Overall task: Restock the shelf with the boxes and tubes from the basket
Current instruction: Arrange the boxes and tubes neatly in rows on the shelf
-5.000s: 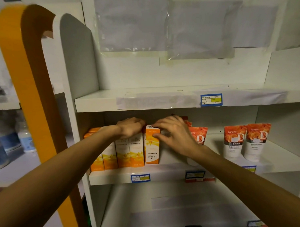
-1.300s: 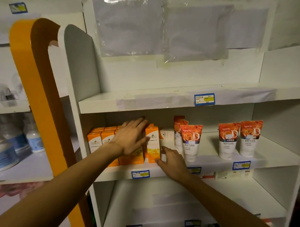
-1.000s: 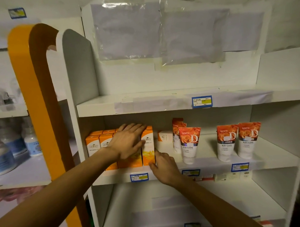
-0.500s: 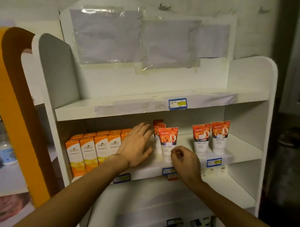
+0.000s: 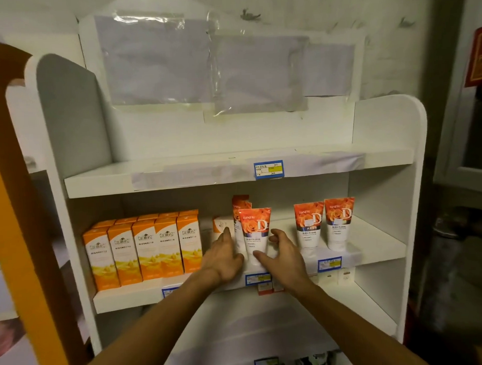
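Note:
On the middle shelf (image 5: pixel 129 295) several orange boxes (image 5: pixel 143 248) stand in rows at the left. An orange-and-white tube (image 5: pixel 255 231) stands upright in the middle, with a second tube (image 5: pixel 240 207) close behind it. My right hand (image 5: pixel 284 256) wraps the front tube's right side, thumb on its lower front. My left hand (image 5: pixel 224 256) lies open and flat against the tubes' left side. Two more tubes (image 5: pixel 324 223) stand further right. A small white box (image 5: pixel 222 224) sits behind my left fingers. No basket is in view.
The upper shelf (image 5: pixel 179 173) holds only a blue price label (image 5: pixel 268 169). An orange and brown frame (image 5: pixel 18 244) stands at the left of the white unit. The lower shelf (image 5: pixel 266 326) shows a white board, with some items at the bottom edge.
My left hand left the orange boxes and slid right to the tubes. My right hand rose from the shelf edge and opened around the front tube. The view shifted right.

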